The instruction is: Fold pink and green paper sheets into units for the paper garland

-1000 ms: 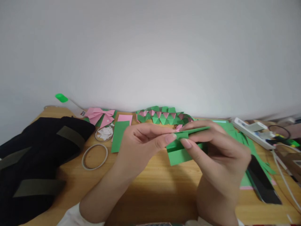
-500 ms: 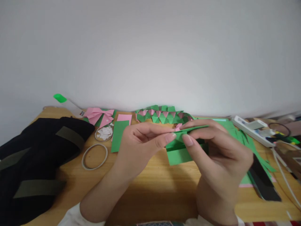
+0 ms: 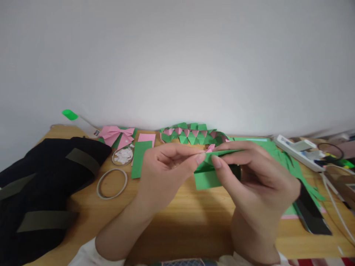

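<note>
Both hands hold a folded green paper (image 3: 208, 180) up above the wooden table. My left hand (image 3: 166, 173) pinches its left end between thumb and fingertips. My right hand (image 3: 252, 181) grips the upper fold, thumb in front and fingers behind, covering the paper's right part. A creased flap hangs down below the thumbs. Behind the held paper, a small pink paper piece (image 3: 210, 148) peeks out. A flat green paper rectangle (image 3: 142, 155) lies beside my left hand, over a pink paper sheet (image 3: 146, 137).
A green and pink folded-paper chain (image 3: 191, 137) rests along the wall. To the left are a tape roll (image 3: 112, 184), a ring with white scraps (image 3: 123, 156), a pink bow (image 3: 115, 136) and dark cloth (image 3: 55, 177). A phone (image 3: 313, 216) and power strip (image 3: 299, 153) lie right.
The held green paper has tilted a little and its lower flap sits slightly higher. My right thumb has shifted slightly left along the fold, and my left thumb has moved slightly too.
</note>
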Demonstrator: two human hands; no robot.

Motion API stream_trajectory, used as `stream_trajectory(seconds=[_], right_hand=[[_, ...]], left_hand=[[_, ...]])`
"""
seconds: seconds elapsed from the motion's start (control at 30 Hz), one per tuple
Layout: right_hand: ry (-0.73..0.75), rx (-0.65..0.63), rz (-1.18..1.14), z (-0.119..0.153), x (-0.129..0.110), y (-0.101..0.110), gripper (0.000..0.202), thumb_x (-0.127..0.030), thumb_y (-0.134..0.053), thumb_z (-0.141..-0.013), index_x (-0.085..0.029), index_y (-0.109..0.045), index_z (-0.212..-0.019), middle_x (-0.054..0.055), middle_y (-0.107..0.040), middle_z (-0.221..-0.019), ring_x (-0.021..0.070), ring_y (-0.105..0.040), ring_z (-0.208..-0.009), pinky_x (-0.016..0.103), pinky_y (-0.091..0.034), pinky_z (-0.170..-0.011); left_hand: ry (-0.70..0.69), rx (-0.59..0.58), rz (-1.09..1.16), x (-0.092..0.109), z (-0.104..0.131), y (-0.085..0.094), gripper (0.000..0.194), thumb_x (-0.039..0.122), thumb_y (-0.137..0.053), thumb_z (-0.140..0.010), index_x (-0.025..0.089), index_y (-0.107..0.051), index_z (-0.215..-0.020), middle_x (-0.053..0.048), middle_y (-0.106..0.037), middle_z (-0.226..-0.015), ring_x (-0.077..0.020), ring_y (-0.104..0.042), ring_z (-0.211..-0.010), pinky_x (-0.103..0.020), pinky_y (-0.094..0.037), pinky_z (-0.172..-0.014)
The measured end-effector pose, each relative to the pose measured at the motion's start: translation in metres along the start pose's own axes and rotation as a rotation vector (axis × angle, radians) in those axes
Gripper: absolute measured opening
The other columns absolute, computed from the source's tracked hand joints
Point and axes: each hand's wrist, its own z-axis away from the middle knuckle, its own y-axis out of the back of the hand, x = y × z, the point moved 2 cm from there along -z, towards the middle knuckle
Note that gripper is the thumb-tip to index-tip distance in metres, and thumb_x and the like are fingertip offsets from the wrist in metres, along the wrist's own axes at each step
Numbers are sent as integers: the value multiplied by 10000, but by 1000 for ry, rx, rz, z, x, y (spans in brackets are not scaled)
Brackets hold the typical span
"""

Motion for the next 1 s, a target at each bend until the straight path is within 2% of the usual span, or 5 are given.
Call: stream_trajectory(seconds=[0.2,0.33,0.63,0.8,1.0], right_hand=[[-122,-53,-57,-4,10,3,306,-114,-750,-764,-262,-659,-1016,7,-706,-905,190,-673,-843,319,-519,-667],[-152,-199,-124,-10,16,6,99,-145,-727,-799,-239,-703,-821,-16,-722,-763,144,-670,-714,277,-533,-641],[-246,-213,-252,-14,18,9,97,-130,-723,-783,-221,-704,-753,-29,-723,-710,120,-670,-657,231,-560,-616],[-256,-243,-311,-15,19,9,91,-138,-726,-786,-213,-706,-739,-29,-715,-675,111,-652,-616,217,-547,-568],[-282,-277,-343,-16,20,7,83,-166,-722,-796,-209,-717,-726,-6,-725,-672,122,-649,-606,224,-544,-538]], left_hand=[[-28,-40,-158,2,-1,1,100,140,-744,-758,231,-772,-724,33,-787,-745,-135,-747,-688,-188,-614,-630],[-23,-96,-152,2,-3,0,124,137,-736,-768,252,-780,-756,33,-794,-795,-130,-749,-708,-183,-613,-642],[50,-148,-69,2,-6,2,87,165,-781,-725,249,-794,-743,15,-794,-780,-157,-753,-706,-207,-619,-633],[21,-185,-53,3,-6,4,171,157,-771,-760,311,-796,-831,40,-798,-857,-127,-752,-753,-188,-613,-676],[-11,-186,-112,6,-6,6,127,181,-769,-765,293,-797,-818,27,-794,-831,-139,-743,-744,-211,-603,-655]])
